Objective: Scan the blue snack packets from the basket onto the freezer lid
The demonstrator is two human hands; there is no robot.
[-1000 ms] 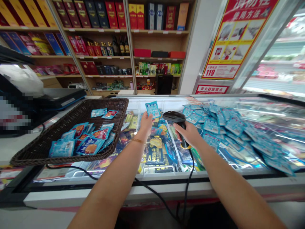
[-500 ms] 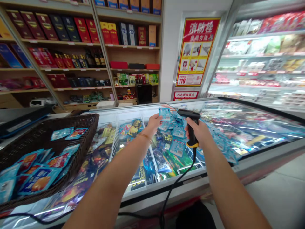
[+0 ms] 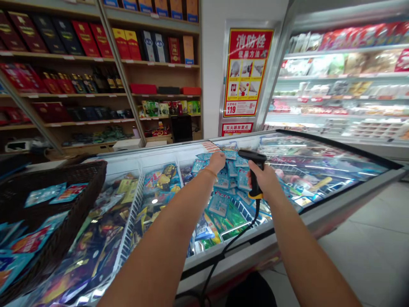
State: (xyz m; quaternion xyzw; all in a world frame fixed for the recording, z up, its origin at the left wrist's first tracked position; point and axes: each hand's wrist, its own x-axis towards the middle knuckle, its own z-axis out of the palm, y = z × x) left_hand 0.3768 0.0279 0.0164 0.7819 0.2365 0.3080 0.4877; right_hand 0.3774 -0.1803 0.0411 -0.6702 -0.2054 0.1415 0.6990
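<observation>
My right hand (image 3: 263, 179) is wrapped around the grip of a black and yellow barcode scanner (image 3: 254, 157). Its head points left, over a heap of light-blue packets (image 3: 220, 204) in the chest freezer. Just left of the scanner, my left hand (image 3: 218, 161) is closed at the edge of a blue packet (image 3: 230, 154) on top of the heap; the fingertips are partly hidden. From the scanner's handle a black cable (image 3: 238, 233) hangs down over the freezer's front edge.
A dark wicker basket (image 3: 96, 175) with blue and red packets stands on the freezer at left. White wire dividers (image 3: 132, 213) separate other bagged goods. A glass lid (image 3: 332, 155) covers the right side. Shelves of boxes (image 3: 164, 64) and a lit cooler (image 3: 345, 76) stand behind.
My left hand has brought its raised packet down onto the heap beside the scanner. The scanner stays in my right hand. My view has turned right, so the basket appears farther left.
</observation>
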